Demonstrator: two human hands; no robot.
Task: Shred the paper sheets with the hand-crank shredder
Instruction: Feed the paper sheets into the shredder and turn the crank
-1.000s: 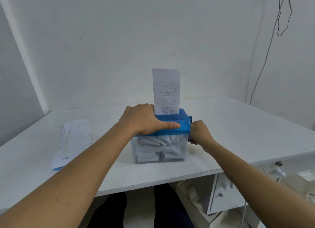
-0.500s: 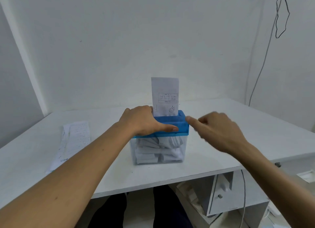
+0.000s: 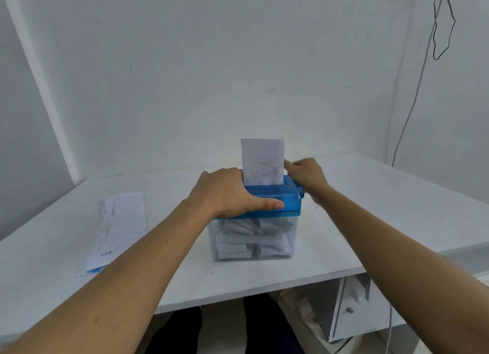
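Left hand (image 3: 232, 192): forearm reaches in from the near left, palm down on the left half of the blue plastic shredder head (image 3: 289, 198). The thumb lies flat along the head's near face and points right; the fingers wrap over the far edge. A wide clamp, gripping the head from above.

Right hand (image 3: 307, 175): forearm comes in from the near right, and the hand sits at the right end of the head, raised above its top, knuckles up. The fingertips are just beside the right edge of the sheet. The hand is blurred and covers the crank, so whether it grips anything cannot be told.

White printed paper sheet (image 3: 263, 159): stands upright in the slot, long axis vertical, printed face toward the camera, lower edge inside the head.

The head runs left to right on a clear plastic bin (image 3: 292, 243) packed with white paper strips (image 3: 246, 237), at mid-table near the front edge of the white table (image 3: 370, 208).

Stack of printed paper sheets (image 3: 119, 229): flat on the table, well left of the bin, long axis near to far.

Thin dark cable (image 3: 412, 102) hangs down the right wall; white drawer unit (image 3: 349, 308) under the table at right
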